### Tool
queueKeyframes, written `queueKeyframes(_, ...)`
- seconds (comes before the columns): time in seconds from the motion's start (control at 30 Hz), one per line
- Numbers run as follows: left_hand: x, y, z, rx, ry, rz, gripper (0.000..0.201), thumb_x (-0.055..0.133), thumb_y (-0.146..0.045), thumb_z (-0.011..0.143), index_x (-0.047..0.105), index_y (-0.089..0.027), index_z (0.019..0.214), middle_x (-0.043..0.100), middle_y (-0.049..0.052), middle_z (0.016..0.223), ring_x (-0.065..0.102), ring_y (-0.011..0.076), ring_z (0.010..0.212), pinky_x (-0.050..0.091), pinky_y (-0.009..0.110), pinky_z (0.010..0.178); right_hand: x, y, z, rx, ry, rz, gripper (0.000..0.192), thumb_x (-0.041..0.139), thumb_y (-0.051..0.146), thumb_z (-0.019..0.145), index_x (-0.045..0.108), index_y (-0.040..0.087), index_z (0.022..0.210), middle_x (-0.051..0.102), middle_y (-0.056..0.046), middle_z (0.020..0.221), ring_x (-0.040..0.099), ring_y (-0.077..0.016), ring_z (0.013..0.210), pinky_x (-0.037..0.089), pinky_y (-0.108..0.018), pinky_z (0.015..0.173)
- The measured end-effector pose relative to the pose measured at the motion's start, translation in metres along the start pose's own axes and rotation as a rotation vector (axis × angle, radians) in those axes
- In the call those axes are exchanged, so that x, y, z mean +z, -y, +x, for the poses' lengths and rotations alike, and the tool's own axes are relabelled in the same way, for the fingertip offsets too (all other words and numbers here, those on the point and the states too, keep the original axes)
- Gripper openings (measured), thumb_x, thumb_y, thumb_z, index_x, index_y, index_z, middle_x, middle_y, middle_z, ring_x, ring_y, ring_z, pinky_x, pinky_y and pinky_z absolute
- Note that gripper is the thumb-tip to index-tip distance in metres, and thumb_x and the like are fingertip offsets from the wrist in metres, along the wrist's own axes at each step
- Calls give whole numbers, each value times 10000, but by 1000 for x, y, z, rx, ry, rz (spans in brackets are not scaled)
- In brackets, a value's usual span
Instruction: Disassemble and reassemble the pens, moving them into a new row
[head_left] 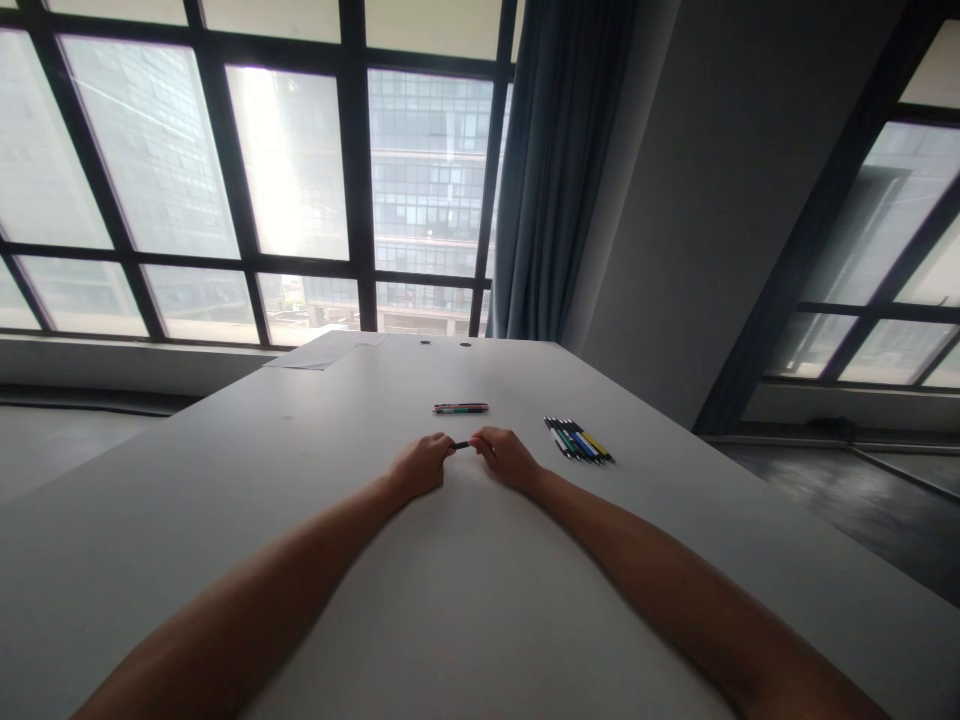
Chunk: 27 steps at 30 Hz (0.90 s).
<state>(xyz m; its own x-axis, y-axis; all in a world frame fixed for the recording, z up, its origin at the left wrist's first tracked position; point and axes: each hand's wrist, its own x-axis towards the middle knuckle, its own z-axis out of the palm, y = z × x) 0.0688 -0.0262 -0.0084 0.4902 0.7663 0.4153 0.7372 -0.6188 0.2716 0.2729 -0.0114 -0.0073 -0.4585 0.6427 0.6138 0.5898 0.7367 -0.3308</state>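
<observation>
Between my two hands a dark pen [461, 445] lies nearly level, just above or on the white table. Closed around its left end is my left hand [421, 466]. My right hand [506, 458] pinches the other end, so only the pen's short middle part shows. Beyond the hands, a few pens [460, 408] in reddish and green tones lie side by side. To the right of my right hand is a slanted row of several pens [579, 440] with black, white, green, blue and yellow barrels.
The long white table [360, 590] stretches toward the windows. White paper sheets [322, 350] lie at its far left corner. Two dark round fittings [465, 345] sit near the far edge. A blue curtain [551, 180] hangs behind, beside a grey pillar [720, 200].
</observation>
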Motion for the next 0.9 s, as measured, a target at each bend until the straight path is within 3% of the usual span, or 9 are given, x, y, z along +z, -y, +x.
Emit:
queueKeyframes(0.07, 0, 0, 0, 13, 2, 4, 224, 442, -196, 897, 627, -188, 1022, 626, 86, 955, 611, 184, 875, 483, 291, 794, 1, 0, -1, 22, 20, -56, 377, 377, 379, 982, 613, 174, 770, 642, -54, 735, 574, -155, 669, 407, -254, 650)
queueKeyframes(0.13, 1, 0, -1, 17, 0, 8, 218, 456, -193, 889, 624, -191, 1028, 622, 84, 955, 612, 184, 880, 483, 289, 796, 2, 0, -2, 50, 27, -65, 347, 375, 400, 982, 612, 184, 849, 640, -43, 750, 574, -151, 671, 402, -251, 646)
queueKeyframes(0.27, 0, 0, -1, 13, -2, 18, 207, 450, -195, 893, 619, -194, 1013, 621, 78, 942, 617, 183, 876, 482, 283, 785, 3, 2, -4, 51, 45, -13, 208, 539, 342, 908, 557, 197, 1056, 645, -23, 816, 575, -147, 689, 414, -252, 657)
queueKeyframes(0.4, -2, -2, -1, 17, -4, 35, 222, 402, -214, 920, 611, -192, 992, 630, 77, 940, 623, 180, 856, 481, 282, 757, -1, 2, -4, 27, 68, -75, 152, 491, 284, 932, 605, 189, 895, 636, -36, 795, 564, -151, 711, 413, -263, 677)
queueKeyframes(0.57, -4, -4, -2, 25, -5, 66, 235, 388, -224, 928, 608, -187, 1002, 635, 80, 952, 624, 182, 840, 482, 287, 728, -3, 2, -2, -70, -6, -117, 188, 499, 332, 937, 598, 173, 912, 631, -60, 842, 560, -179, 795, 420, -303, 747)
queueKeyframes(0.67, -4, -5, -2, 38, 2, 81, 238, 385, -220, 929, 609, -186, 1002, 635, 82, 953, 624, 185, 841, 483, 292, 728, -3, 2, -1, -117, 7, -177, 253, 430, 318, 969, 587, 170, 837, 620, -67, 815, 545, -185, 788, 403, -319, 762)
queueKeyframes(0.9, -4, -4, -2, 56, 8, 93, 235, 379, -218, 931, 601, -182, 998, 634, 81, 947, 625, 182, 833, 483, 289, 727, -2, 1, -1, -135, 15, -203, 270, 414, 339, 978, 583, 168, 853, 613, -66, 838, 535, -179, 789, 382, -312, 756)
